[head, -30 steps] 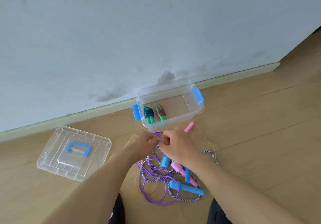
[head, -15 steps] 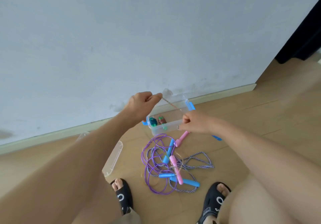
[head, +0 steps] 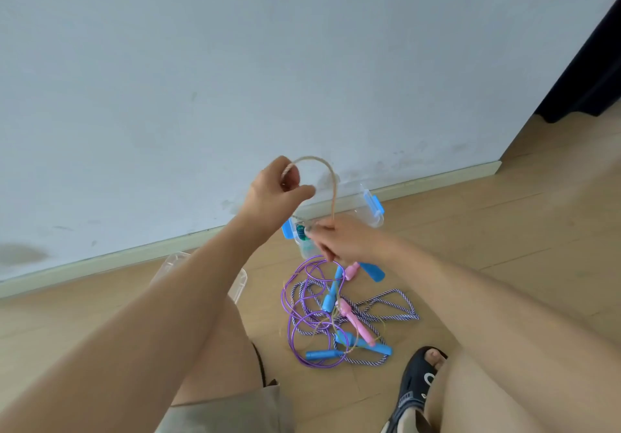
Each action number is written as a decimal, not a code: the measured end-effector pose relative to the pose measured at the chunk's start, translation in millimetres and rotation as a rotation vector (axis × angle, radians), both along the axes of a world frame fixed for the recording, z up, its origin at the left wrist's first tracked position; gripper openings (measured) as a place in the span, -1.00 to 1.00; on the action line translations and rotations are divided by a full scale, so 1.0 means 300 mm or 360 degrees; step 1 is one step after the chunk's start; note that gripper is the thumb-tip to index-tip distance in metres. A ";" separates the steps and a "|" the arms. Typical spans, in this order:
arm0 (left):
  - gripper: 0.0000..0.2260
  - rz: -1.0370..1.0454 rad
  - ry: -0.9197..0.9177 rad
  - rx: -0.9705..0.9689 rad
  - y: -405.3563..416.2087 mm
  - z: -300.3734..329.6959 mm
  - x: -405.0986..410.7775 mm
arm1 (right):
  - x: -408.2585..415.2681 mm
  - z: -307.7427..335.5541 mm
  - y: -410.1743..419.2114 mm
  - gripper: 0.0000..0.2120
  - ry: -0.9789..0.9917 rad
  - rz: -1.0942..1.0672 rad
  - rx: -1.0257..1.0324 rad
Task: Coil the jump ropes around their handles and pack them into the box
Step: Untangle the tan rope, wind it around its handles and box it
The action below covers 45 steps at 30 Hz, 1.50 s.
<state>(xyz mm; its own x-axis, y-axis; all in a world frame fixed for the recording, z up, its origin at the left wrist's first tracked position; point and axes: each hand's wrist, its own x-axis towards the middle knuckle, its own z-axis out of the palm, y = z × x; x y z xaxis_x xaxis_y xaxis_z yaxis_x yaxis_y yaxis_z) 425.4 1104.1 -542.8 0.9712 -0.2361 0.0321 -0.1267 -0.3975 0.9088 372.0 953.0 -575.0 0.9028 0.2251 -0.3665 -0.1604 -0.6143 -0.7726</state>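
The clear box (head: 368, 212) with blue latches sits on the wooden floor (head: 504, 231) against the baseboard of the pale wall (head: 235, 62), and everything else is placed from it. In front of the box, raised above it, the left hand (head: 272, 194) has its fingers (head: 304, 194) curled and pinching one end of a thin tan rope (head: 331, 180), which arches up over the hand and drops to the right hand (head: 339, 239). The right hand, directly in front of the box and hiding much of its near wall, grips the lower part of that rope; its fingers are curled closed round it (whether they also hold a handle cannot be told). Just below that hand, a pink handle (head: 351, 269) and a blue handle (head: 373, 271) show near the box's front side. Inside the box, at its left end, a bit of a green and teal coiled bundle (head: 300, 232) shows behind the right hand. Farther out from the box toward the person lies a tangle on the floor: a purple rope (head: 302, 315) in loops, a striped braided rope (head: 396, 305), more blue handles (head: 322, 354) and another pink handle (head: 358, 326). To the left of the box, a clear lid (head: 240, 284) lies on the floor, mostly hidden by the left forearm. A black sandal (head: 418, 382) rests on the floor nearer the person than the tangle.
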 end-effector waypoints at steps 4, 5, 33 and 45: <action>-0.33 -0.0124 0.0665 -0.0005 0.081 -0.047 0.041 | 0.052 0.083 -0.045 -0.62 -0.0064 -0.0410 0.0689; -0.30 -0.0286 0.0841 0.0001 0.092 -0.054 0.037 | 0.059 0.096 -0.049 -0.65 -0.0067 -0.0433 0.0838; -0.61 0.0002 0.0818 -0.0407 0.053 0.008 0.071 | 0.124 0.103 0.001 -0.75 -0.0023 -0.0453 0.0704; -0.78 -0.0293 0.0429 -0.0016 0.030 0.005 0.024 | 0.142 0.204 -0.059 -0.88 0.0023 -0.0707 0.1446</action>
